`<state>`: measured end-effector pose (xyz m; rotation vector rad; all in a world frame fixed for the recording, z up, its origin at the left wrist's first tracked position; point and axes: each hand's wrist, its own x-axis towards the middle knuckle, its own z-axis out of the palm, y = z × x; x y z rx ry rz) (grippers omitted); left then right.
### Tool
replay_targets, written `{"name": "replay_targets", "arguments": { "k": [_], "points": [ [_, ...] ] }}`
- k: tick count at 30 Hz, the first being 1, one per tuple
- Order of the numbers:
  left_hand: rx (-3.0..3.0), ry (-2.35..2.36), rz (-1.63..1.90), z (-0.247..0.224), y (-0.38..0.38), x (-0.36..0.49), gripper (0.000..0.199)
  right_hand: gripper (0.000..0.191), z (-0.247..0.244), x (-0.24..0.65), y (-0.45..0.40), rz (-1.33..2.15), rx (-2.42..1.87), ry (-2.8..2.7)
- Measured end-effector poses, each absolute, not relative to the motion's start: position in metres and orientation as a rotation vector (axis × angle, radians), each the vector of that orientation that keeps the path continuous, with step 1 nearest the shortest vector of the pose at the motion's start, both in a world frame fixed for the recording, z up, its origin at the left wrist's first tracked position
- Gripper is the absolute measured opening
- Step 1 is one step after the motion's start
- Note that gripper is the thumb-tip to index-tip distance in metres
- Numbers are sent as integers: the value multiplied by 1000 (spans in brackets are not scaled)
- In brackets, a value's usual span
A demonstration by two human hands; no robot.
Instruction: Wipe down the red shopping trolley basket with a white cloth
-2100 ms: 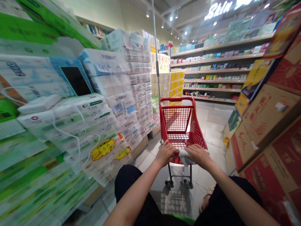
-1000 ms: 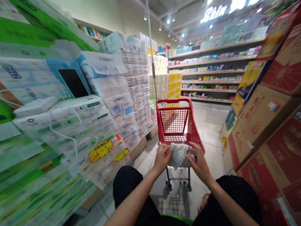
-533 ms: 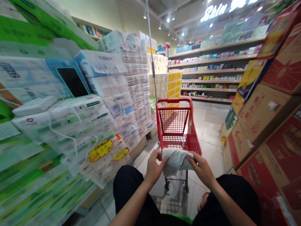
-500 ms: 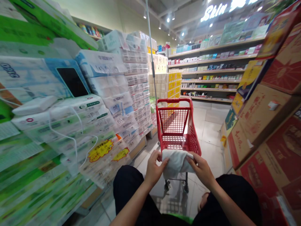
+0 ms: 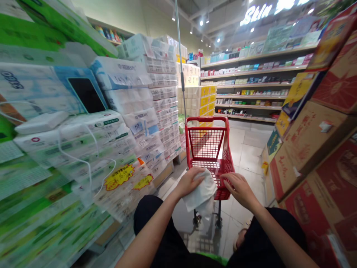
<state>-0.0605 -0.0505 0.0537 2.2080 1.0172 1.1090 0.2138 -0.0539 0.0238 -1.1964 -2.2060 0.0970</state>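
Observation:
A limp white cloth (image 5: 201, 191) hangs over the near end of a red shopping cart (image 5: 208, 143). My left hand (image 5: 192, 180) is closed on the cloth's upper left part, and its lower edge drapes loosely. On the other side, my right hand (image 5: 235, 186) has let the cloth go. Its fingers are apart and slightly bent, close to the cart's near right corner; whether they touch the rim I cannot tell. The cart's basket is red mesh, and small wheels show below it between my knees.
Stacked tissue packs (image 5: 125, 100) rise on the left, with a phone (image 5: 87, 95), a white device (image 5: 41, 123) and loose cables (image 5: 74, 160). Cardboard boxes (image 5: 315, 137) are piled on the right. Product shelves (image 5: 251, 85) stand behind, and a thin pole (image 5: 180, 56) rises beside the cart.
The cloth went from stretched between both hands to hanging from my left hand. My right hand came off it, and the cloth shifted left and hangs lower.

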Motion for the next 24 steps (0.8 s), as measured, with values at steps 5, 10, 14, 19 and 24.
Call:
{"name": "replay_targets", "arguments": {
  "k": [5, 10, 14, 19, 24],
  "points": [
    [2664, 1343, 903, 61, -16, -54, 29, 31, 13, 212, -43, -125, -1217, -2376],
    [2841, 1505, 906, 47, -49, -44, 28, 33, 9, 204, -49, -181, -1244, -2339],
    [2989, 1378, 585, 22, -63, -46, 40, 33, 11, 198, -52, -115, -1220, -2327],
    [3049, 1403, 573, -4, -53, -9, 28, 32, 9, 189, -53, 61, -1202, -2255],
    [3050, 1445, 694, -17, -50, 44, 20, 42, 2, 188, -50, 172, -1179, -2141]
  ]
}}
